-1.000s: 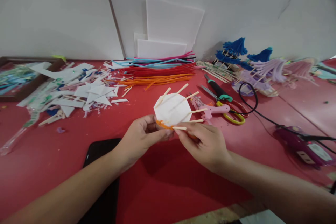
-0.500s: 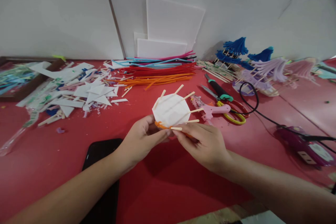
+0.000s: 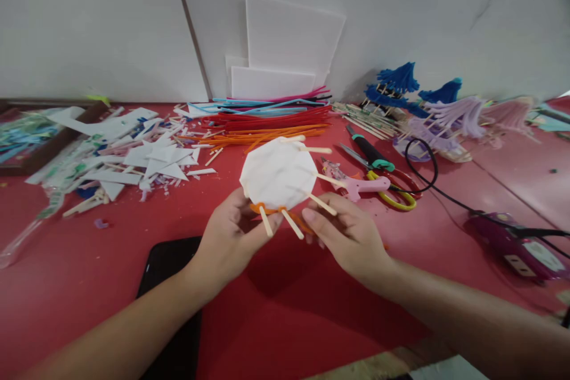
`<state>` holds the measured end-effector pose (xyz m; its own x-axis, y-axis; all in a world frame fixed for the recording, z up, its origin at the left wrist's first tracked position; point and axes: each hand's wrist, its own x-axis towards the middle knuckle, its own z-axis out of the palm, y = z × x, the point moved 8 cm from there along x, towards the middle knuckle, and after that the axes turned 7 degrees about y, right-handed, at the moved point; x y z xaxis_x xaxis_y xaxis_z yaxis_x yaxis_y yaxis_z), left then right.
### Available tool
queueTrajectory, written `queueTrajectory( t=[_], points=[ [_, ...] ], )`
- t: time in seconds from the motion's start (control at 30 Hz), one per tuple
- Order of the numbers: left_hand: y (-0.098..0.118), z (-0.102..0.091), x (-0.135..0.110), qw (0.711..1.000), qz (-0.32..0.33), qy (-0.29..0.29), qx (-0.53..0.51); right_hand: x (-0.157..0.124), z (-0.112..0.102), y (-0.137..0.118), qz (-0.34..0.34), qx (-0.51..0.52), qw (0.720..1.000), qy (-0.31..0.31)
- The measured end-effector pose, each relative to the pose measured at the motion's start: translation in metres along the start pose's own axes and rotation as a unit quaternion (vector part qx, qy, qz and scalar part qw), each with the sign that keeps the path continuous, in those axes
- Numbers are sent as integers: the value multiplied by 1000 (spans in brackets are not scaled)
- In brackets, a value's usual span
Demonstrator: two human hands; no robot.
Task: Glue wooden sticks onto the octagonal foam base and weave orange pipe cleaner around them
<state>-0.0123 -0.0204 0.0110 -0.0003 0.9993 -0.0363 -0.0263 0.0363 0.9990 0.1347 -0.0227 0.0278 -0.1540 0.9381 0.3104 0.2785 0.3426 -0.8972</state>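
A white many-sided board (image 3: 279, 172) with several short wooden sticks (image 3: 293, 224) standing out around its rim is held up over the red table. My left hand (image 3: 236, 222) grips its near left edge, the thumb lying by two sticks. An orange pipe cleaner (image 3: 296, 221) runs along the near edge, past the feet of those sticks. Its right end is pinched between the thumb and fingers of my right hand (image 3: 345, 231), near the board's right side.
Pipe cleaners (image 3: 271, 120) lie behind the board. White scraps (image 3: 155, 157) spread at left, beside a tray (image 3: 48, 142). A black phone (image 3: 171, 309) lies under my left forearm. At right are a pink glue gun (image 3: 365, 186), scissors (image 3: 403, 202), a purple power strip (image 3: 519, 246) and small blue-roofed models (image 3: 398, 80).
The board has turned and tipped to face me more, shifting slightly left. Its sticks now point toward me, and my right hand has slid a little away from the near edge.
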Motion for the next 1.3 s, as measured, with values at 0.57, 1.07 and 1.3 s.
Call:
queueTrajectory(
  t=[0.57,1.07,1.3],
  points=[
    [2,5,-7,997,16,-40,57,4,8,11,59,103,991,-58],
    [-3,4,-5,999,-28,-19,15,0,19,24,117,92,979,-137],
    [-20,-19,10,984,-96,80,-129,31,-60,20,-63,-218,974,-10]
  ],
)
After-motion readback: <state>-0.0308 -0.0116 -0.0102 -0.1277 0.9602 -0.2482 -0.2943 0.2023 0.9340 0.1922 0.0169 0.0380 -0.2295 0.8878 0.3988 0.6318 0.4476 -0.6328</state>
